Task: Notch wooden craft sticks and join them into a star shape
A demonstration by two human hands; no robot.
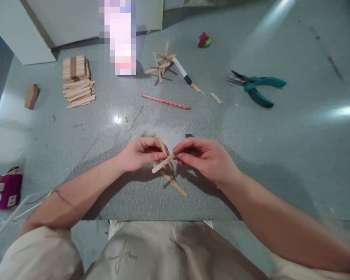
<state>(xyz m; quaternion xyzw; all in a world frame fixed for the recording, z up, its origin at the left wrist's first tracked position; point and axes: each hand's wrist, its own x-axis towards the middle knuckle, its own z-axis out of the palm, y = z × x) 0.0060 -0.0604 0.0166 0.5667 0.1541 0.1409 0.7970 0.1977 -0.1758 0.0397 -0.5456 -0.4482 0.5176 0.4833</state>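
Note:
Two flat wooden craft sticks (pixel 161 165) cross each other above the grey table. My left hand (pixel 142 153) is closed in a pinch on the steeper stick, close to the crossing. With thumb and fingertips, my right hand (pixel 205 157) grips the upper right end of the other stick. The fingers partly hide the joint, so I cannot tell whether the sticks interlock. Just below lies a loose craft stick (pixel 177 186), and its shadow falls on the table. A small dark piece (pixel 189 136) shows behind my right fingers.
Bundled and loose craft sticks (pixel 80 93) lie left. Beyond my hands are a red pencil (pixel 166 102), a craft knife (pixel 182 70) and crossed-stick assemblies (pixel 158 68). Teal-handled pliers (pixel 255 87) lie right. A purple power block (pixel 8 190) with cables sits at left.

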